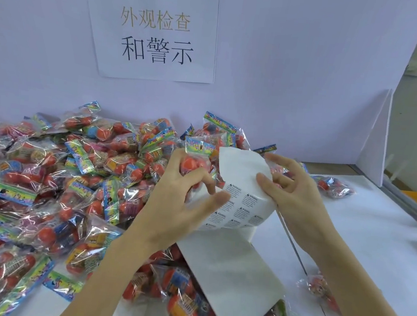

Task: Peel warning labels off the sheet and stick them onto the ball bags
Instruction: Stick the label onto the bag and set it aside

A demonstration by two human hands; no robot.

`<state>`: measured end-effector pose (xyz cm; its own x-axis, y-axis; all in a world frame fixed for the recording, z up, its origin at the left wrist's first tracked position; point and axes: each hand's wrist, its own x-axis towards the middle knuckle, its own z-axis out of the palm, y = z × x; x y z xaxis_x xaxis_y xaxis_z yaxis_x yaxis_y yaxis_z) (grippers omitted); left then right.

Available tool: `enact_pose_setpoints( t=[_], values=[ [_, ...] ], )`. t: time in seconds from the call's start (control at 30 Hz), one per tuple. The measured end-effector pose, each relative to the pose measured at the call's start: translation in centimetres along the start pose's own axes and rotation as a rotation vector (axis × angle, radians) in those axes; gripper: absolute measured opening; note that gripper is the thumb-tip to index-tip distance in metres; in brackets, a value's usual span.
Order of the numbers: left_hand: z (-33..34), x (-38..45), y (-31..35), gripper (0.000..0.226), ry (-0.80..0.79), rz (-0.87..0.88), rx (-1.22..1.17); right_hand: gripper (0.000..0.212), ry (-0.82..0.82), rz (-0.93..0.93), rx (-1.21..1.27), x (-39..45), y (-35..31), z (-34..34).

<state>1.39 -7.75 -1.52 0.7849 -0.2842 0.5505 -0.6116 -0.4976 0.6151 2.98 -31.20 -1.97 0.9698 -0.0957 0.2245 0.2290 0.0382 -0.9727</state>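
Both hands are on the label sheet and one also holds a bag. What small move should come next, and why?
Probably the right hand should pinch up the edge of one label on the sheet and peel it. The left hand already grips a ball bag beside the sheet, with its thumb steadying the printed labels, and no loose label shows on either hand.

left hand (172,200) gripping ball bag (197,156), right hand (299,193) pinching label sheet (240,187)

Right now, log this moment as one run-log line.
left hand: holds ball bag | right hand: pinches label sheet | label: not yet on bag | bag pile: left of sheet
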Motion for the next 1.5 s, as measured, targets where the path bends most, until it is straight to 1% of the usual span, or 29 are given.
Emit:
enact_pose_setpoints(
  t=[0.03,0.07,0.13,0.2,0.27,0.3,0.33,0.37,0.43,0.53,0.63,0.7,0.83,0.93,1.03,1.13,1.27,1.33,1.4,1.43,1.5],
  values=[
    [0.0,0.0,-0.1,0.043,-0.028,-0.009,-0.007,0.034,0.0,0.0,-0.008,0.0,0.1,0.0],
    [0.0,0.1,-0.1,0.034,-0.039,-0.016,0.0,0.032,0.001,-0.001,-0.022,-0.1,0.2,-0.1],
    [0.3,0.2,-0.2,0.019,-0.005,-0.028,0.02,0.025,0.013,-0.015,-0.065,-0.1,0.5,0.0],
    [0.3,0.1,-0.2,0.017,0.043,-0.028,0.013,0.021,0.041,-0.063,-0.202,-0.3,0.8,0.4],
    [0.3,0.2,-0.1,0.017,0.069,-0.027,-0.005,0.019,0.125,-0.185,-0.499,-0.4,1.2,0.9],
    [0.3,0.3,-0.2,0.016,0.075,-0.033,-0.008,0.018,0.174,-0.279,-0.643,-0.6,1.2,1.1],
    [0.3,0.4,-0.3,0.016,0.075,-0.048,-0.005,0.018,0.205,-0.39,-0.726,-0.7,1.1,1.4],
    [0.4,0.5,-0.4,0.016,0.074,-0.057,0.005,0.018,0.203,-0.499,-0.743,-0.9,1.0,1.5],
    [0.5,0.6,-0.4,0.016,0.095,-0.04,0.024,0.016,0.121,-0.646,-0.67,-1.3,0.8,1.8],
    [0.6,0.6,-0.4,0.015,0.12,-0.003,0.02,0.019,0.026,-0.718,-0.641,-1.9,1.1,2.7],
    [0.6,0.6,-0.4,0.021,0.102,-0.054,-0.027,0.023,0.064,-0.764,-0.671,-2.1,1.6,3.1],
    [0.6,0.6,-0.4,0.032,0.079,-0.088,-0.086,0.023,0.089,-0.84,-0.703,-2.1,1.9,2.9],
    [0.7,0.7,0.0,0.054,0.11,-0.122,-0.194,0.018,0.095,-0.944,-0.698,-2.1,2.1,3.1],
    [0.6,1.0,0.0,0.057,0.119,-0.221,-0.258,0.016,0.043,-1.016,-0.706,-2.1,1.9,2.9],
    [0.3,1.1,-0.6,0.055,0.09,-0.232,-0.222,0.017,-0.035,-1.096,-0.739,-2.3,1.8,2.9],
    [0.0,1.1,-0.4,0.048,0.086,-0.304,-0.254,0.014,-0.067,-1.106,-0.75,-2.4,1.8,3.3],
    [-0.1,1.0,0.0,0.05,0.107,-0.352,-0.249,0.012,-0.063,-1.091,-0.717,-2.7,1.6,3.8],
    [-0.2,0.9,-0.1,0.049,0.117,-0.377,-0.276,0.01,-0.028,-1.069,-0.614,-3.1,1.4,4.2],
    [-0.2,1.0,-0.3,0.051,0.135,-0.388,-0.322,0.009,0.049,-1.03,-0.462,-3.4,1.1,4.5],
    [-0.1,1.0,-0.4,0.054,0.158,-0.376,-0.339,0.01,0.089,-0.991,-0.381,-3.4,0.9,4.5],
    [-0.3,1.1,-0.6,0.06,0.257,-0.35,-0.335,0.015,0.146,-0.871,-0.261,-3.2,0.5,4.3]
  ],
)
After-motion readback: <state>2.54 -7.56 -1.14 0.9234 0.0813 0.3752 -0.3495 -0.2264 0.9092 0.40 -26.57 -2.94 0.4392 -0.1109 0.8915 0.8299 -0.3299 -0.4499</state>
